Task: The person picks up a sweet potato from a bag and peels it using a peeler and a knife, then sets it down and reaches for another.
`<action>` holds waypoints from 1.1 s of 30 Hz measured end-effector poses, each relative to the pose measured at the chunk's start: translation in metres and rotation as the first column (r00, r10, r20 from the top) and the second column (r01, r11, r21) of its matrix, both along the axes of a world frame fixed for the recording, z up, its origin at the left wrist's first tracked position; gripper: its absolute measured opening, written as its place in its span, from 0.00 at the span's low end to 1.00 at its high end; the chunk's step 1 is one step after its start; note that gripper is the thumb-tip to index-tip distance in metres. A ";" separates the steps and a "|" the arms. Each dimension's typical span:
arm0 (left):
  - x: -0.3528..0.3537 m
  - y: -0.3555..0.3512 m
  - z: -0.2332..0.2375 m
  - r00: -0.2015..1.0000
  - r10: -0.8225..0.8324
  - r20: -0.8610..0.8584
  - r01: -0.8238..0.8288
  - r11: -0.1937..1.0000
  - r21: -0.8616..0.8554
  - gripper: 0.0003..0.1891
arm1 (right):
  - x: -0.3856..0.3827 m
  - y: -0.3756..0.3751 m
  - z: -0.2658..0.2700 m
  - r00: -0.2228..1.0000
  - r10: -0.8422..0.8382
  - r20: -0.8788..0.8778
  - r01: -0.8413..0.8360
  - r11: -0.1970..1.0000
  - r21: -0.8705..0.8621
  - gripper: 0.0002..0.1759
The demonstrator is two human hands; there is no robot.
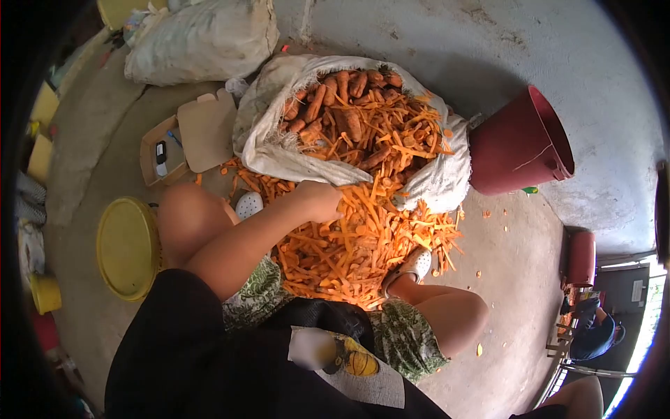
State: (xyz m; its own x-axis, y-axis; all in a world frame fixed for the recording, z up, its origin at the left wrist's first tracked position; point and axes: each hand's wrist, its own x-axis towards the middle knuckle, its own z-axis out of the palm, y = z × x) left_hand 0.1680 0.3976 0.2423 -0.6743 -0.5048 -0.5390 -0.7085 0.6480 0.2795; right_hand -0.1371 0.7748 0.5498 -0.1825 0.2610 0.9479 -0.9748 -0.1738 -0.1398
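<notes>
My left hand is closed, its fingers curled down over a heap of orange carrot pieces on the floor between my legs. Whatever it grips, if anything, is hidden under the fingers. Just beyond it lies a wide-open white woven sack. Inside are whole, dirt-coated carrots at the far side and cut carrot sticks nearer and to the right. Of my right arm only the bent elbow shows at the lower right edge; that hand is out of the picture.
A maroon bucket lies tilted against the sack by the wall. On the left are a yellow-lidded bucket, an open cardboard box holding small items, and a full sack behind. Another person is at the far right.
</notes>
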 end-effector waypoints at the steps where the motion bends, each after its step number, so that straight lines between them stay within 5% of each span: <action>1: 0.000 -0.001 0.001 1.000 -0.001 -0.013 0.001 1.000 -0.013 0.22 | 0.000 0.000 -0.001 1.000 -0.002 -0.003 0.002 1.000 -0.002 0.13; 16: -0.001 -0.002 0.004 0.998 -0.024 0.056 0.023 1.000 0.020 0.26 | -0.002 0.001 -0.004 0.998 0.070 0.000 -0.070 0.997 -0.043 0.11; 19: 0.001 -0.002 -0.002 0.999 -0.035 -0.037 0.033 0.998 -0.046 0.23 | 0.000 0.002 -0.006 0.996 0.087 -0.016 -0.087 0.995 -0.055 0.11; 24: -0.010 -0.009 0.000 0.993 0.022 0.113 -0.038 0.989 0.140 0.24 | 0.004 -0.001 -0.006 0.995 0.093 -0.041 -0.095 0.994 -0.062 0.11; 28: -0.017 -0.025 -0.039 0.999 -0.026 0.028 0.024 0.997 0.075 0.24 | 0.009 -0.020 -0.008 0.986 0.155 -0.062 -0.160 0.983 -0.086 0.10; 31: -0.026 -0.049 -0.073 1.000 0.020 0.019 -0.024 0.973 0.231 0.23 | 0.008 -0.042 -0.008 0.981 0.182 -0.072 -0.188 0.978 -0.089 0.10; 32: -0.025 -0.059 -0.082 0.975 0.219 -0.047 -0.179 0.888 0.424 0.23 | 0.004 -0.055 -0.010 0.988 0.121 -0.099 -0.126 0.991 -0.039 0.10; 33: -0.022 -0.069 -0.091 0.907 0.415 -0.067 -0.292 0.738 0.608 0.22 | -0.004 -0.076 -0.016 0.753 -0.526 -0.394 0.599 0.797 0.080 0.10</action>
